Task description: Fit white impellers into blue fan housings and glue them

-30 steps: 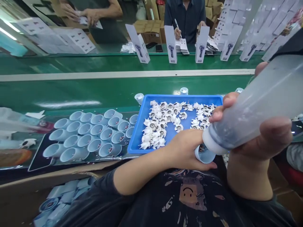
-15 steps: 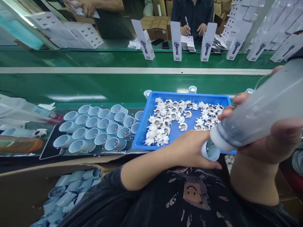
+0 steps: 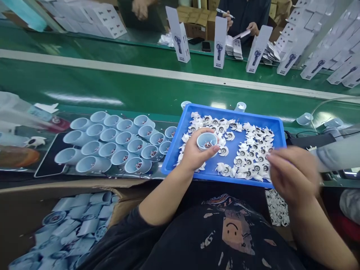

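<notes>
My left hand [image 3: 194, 153] is closed around a pale blue round housing [image 3: 206, 141] and holds it, open end up, over the left part of the blue tray [image 3: 277, 123]. Small dark and red parts show inside the housing. The tray holds several white fan blades [image 3: 250, 157]. My right hand [image 3: 292, 172] hovers at the tray's near right corner, smeared by motion, fingers toward the blades. A blurred translucent bottle [image 3: 337, 153] lies just right of that hand. Whether the hand still grips it is unclear.
Several pale blue housings [image 3: 112, 140] lie in rows left of the tray, and more fill a cardboard box [image 3: 64, 225] below. The green conveyor belt [image 3: 126, 86] runs beyond. White fan cartons [image 3: 219, 41] stand on its far side, where other people's hands work.
The bottle's nozzle has left the housing and swung away to the right. My left hand lifted the housing up and left over the tray. My right hand dropped toward the tray's right corner.
</notes>
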Demonstrator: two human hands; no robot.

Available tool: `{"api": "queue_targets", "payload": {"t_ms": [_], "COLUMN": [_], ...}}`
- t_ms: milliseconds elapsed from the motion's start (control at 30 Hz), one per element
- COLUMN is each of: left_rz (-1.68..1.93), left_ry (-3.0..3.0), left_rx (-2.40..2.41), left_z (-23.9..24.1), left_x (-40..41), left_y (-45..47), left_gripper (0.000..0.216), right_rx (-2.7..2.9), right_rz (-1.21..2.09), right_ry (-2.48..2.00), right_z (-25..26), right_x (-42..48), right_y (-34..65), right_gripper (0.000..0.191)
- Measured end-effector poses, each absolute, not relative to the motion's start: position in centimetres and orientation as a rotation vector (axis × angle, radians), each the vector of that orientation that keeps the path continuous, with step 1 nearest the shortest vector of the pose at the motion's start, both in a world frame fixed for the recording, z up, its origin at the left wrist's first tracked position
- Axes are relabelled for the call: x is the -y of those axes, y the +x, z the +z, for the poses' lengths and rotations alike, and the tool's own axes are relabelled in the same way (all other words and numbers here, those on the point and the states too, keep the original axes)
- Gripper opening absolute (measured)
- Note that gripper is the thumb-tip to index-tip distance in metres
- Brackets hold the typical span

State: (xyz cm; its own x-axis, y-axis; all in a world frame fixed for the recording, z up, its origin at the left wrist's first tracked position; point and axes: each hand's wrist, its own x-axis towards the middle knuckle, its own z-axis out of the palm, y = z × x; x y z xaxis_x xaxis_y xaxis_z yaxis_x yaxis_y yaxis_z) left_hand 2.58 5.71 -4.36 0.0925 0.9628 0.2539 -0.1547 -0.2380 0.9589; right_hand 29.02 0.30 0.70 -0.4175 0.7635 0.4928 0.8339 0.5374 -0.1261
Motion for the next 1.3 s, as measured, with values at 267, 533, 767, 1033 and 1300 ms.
{"api": "queue_targets", "payload": {"t_ms": [267,533,767,1033,1300], "left_rz": [1.226,1.121,1.088,0.921,1.263], "left_ry": [1.441,1.544,1.762,2.324,2.488], "left_rx": [-1.089,-1.165,-1.076,-0.877,-0.851], "left_z": [-4.3,-4.5,-4.1,-1.9,-2.4], "left_x": [-5.7,-5.6,-4.8,-2.8,-1.2], "left_y": [2.6,2.8,2.5,3.4,4.0], "left_gripper": [0.056,0.065,0.057,0.054,0.035], "right_rx": [2.968,2.744,2.106,1.869,2.286], "right_rz": [0.061,0.37,0.801,0.788,0.285], "right_ry": [-1.562,-1.698,-1.353,-1.141,-1.141], "right_z": [-3.9,-3.3,-1.6,0.5,1.3], "right_x": [-9.8,-10.1,-3.7,0.9,0.7], "right_y": [27.6,26.6,26.9,24.4,22.0], "right_gripper": [0.01,0.018,0.044,0.017,0.021]}}
